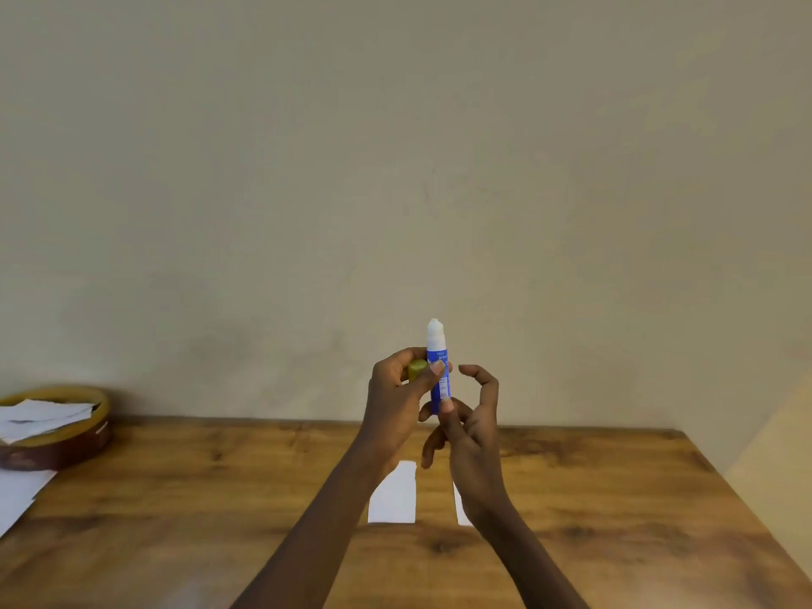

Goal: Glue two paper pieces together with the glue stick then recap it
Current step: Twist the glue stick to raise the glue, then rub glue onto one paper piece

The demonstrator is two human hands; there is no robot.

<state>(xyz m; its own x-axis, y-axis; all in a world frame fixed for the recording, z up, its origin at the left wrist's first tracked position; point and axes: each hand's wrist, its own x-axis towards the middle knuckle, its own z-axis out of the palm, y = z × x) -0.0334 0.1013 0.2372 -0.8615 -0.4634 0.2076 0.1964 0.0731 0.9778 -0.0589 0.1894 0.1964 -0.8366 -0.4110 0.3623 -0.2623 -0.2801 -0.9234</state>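
I hold a blue-labelled glue stick [439, 367] upright above the wooden table [219, 498]; its white tip is bare. My left hand [391, 406] presses its thumb on the tube's side and keeps the yellow cap [416, 370] tucked in its fingers. My right hand [474, 437] pinches the tube's lower end, with the index finger curled away. Two white paper strips lie side by side on the table below: the left strip [393, 494] shows nearly whole, while the right strip [460, 505] is mostly hidden by my right wrist.
A round brown tin [61, 446] holding loose white papers stands at the table's far left. A white sheet [17, 494] lies in front of it at the left edge. A plain wall rises behind the table.
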